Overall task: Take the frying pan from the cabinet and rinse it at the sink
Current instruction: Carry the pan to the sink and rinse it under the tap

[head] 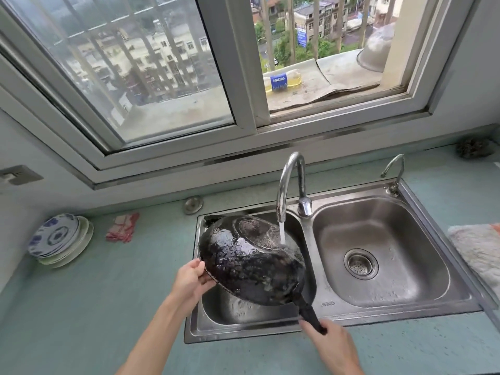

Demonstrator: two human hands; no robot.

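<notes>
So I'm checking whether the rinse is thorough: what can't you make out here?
- Pan inside: faces away in the head view; only its wet underside shows.
- Left basin drain: hidden behind the pan.
- Handle end: covered by the right hand.
- Left hand fingers: tucked behind the rim.
- Tap lever: cannot tell its position.
- Dark clump at the far right counter: too small to identify.

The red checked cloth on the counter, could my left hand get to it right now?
Probably not yet: the left hand is gripping the frying pan's rim. The red cloth lies unobstructed on that side.
</notes>
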